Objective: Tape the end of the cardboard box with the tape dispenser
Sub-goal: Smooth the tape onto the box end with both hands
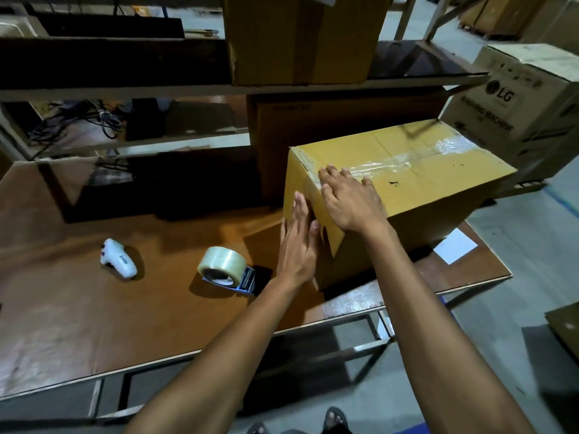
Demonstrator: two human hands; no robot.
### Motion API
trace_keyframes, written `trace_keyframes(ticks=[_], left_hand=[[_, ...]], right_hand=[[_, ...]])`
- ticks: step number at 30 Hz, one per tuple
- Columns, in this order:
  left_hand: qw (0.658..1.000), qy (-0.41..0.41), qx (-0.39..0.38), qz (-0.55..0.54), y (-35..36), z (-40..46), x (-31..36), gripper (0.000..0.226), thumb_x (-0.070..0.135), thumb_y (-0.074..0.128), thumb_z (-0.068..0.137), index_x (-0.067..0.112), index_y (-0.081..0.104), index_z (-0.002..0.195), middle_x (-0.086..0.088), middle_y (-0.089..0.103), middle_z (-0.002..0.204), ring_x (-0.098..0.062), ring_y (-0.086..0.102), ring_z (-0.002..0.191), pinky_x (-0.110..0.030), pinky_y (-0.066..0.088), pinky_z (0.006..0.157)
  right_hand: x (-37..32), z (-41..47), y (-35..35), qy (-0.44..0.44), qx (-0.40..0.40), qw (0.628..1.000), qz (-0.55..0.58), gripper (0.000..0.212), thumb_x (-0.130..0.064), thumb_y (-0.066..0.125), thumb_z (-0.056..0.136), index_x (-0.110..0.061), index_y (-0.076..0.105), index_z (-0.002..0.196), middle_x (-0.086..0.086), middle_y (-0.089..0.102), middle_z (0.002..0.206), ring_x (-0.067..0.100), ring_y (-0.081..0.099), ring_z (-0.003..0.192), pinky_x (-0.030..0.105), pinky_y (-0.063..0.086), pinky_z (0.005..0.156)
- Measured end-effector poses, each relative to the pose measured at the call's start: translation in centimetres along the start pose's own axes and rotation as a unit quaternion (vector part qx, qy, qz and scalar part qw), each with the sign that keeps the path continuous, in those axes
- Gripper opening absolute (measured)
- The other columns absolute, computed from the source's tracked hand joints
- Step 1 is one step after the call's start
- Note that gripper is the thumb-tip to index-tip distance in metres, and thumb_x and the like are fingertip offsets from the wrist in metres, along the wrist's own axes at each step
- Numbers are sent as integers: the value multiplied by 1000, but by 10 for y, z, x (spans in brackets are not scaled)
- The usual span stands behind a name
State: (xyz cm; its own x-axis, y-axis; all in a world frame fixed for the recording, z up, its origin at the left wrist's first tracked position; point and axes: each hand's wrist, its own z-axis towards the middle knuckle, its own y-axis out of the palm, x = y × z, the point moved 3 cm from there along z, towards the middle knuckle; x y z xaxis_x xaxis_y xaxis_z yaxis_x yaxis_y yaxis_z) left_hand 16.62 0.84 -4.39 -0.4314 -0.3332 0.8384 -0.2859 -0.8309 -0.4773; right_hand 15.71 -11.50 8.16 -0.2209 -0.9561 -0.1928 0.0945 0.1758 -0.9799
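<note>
A yellow-brown cardboard box (432,173) stands on the right part of the brown table (94,308), with clear tape running along its top seam. My right hand (351,198) lies flat on the box's top near its left edge, fingers spread over the tape. My left hand (297,242) presses flat against the box's left end face, fingers pointing up. The tape dispenser (227,267), a blue frame carrying a roll of clear tape, lies on the table just left of my left wrist, with neither hand on it.
A white handheld scanner (118,260) lies on the table to the left. A white paper (454,247) sits beside the box. A shelf behind holds another carton (300,39). An LG washing-machine box (513,111) stands at the right. The table's front edge is close to me.
</note>
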Motion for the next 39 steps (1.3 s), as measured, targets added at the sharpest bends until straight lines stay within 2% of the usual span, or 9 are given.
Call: trace_keyframes(ticks=[5, 14, 18, 22, 25, 29, 31, 35, 39], left_hand=[[998, 46, 22, -33, 1, 15, 27, 65, 42, 23, 116, 25, -2, 175, 8, -10, 182, -8, -6, 168, -53, 6, 137], [1000, -9, 0, 12, -5, -3, -18, 80, 75, 4, 106, 34, -3, 174, 16, -2, 182, -4, 1, 168, -53, 16, 134], [999, 3, 35, -20, -18, 24, 20, 69, 55, 12, 113, 29, -7, 174, 11, -7, 183, -6, -1, 168, -50, 9, 135], [999, 19, 15, -43, -4, 25, 15, 78, 68, 11, 110, 28, -1, 175, 12, -9, 182, -6, -3, 168, -54, 15, 136], [998, -47, -11, -40, 10, 9, -1, 82, 75, 11, 104, 33, -2, 174, 17, -10, 179, -5, -3, 166, -59, 12, 135], [998, -47, -13, -26, 8, 5, -6, 94, 88, -1, 96, 33, -2, 173, 14, -8, 181, -1, -8, 166, -49, -2, 136], [999, -22, 18, -33, 1, 14, 7, 84, 78, 3, 104, 31, -3, 174, 12, -9, 182, 0, -9, 166, -44, -4, 136], [997, 21, 42, -57, -2, 30, 29, 67, 53, 12, 113, 27, -1, 173, 5, -6, 183, -8, -3, 169, -53, 6, 137], [997, 1, 29, -72, 7, 20, 9, 79, 72, 12, 108, 30, 2, 175, 12, -5, 183, -4, -4, 168, -58, 11, 136]], right_hand=[[0, 0, -1, 3, -1, 1000, 5, 58, -43, 22, 111, -29, 25, 167, -8, 19, 175, 19, 15, 162, 57, 8, 130], [0, 0, -2, 0, 14, 1000, 8, 56, -41, 25, 112, -25, 33, 164, -4, 27, 173, 21, 23, 160, 54, 13, 131], [-3, -4, -3, -11, 35, 999, 21, 53, -41, 29, 112, -25, 42, 160, -3, 36, 169, 24, 30, 158, 52, 17, 130], [-5, -11, -6, -45, 32, 998, 30, 51, -42, 31, 112, -30, 43, 160, -6, 38, 168, 21, 31, 158, 49, 17, 130], [-4, -13, -8, -31, 21, 999, 30, 50, -41, 33, 112, -32, 41, 161, -6, 35, 169, 24, 27, 159, 49, 14, 129], [-2, -6, -2, -46, 16, 999, 10, 54, -44, 30, 110, -30, 37, 162, -6, 34, 170, 21, 26, 159, 53, 12, 131], [0, -4, 1, -45, 10, 999, 1, 57, -46, 27, 110, -29, 32, 164, -6, 28, 172, 20, 22, 160, 56, 12, 131], [0, -5, 3, -40, 7, 999, -5, 58, -47, 21, 111, -29, 28, 166, -8, 25, 173, 16, 21, 161, 57, 12, 130], [-2, -4, 2, -24, 18, 1000, 6, 59, -47, 20, 110, -29, 33, 164, -9, 32, 170, 15, 26, 159, 56, 12, 130]])
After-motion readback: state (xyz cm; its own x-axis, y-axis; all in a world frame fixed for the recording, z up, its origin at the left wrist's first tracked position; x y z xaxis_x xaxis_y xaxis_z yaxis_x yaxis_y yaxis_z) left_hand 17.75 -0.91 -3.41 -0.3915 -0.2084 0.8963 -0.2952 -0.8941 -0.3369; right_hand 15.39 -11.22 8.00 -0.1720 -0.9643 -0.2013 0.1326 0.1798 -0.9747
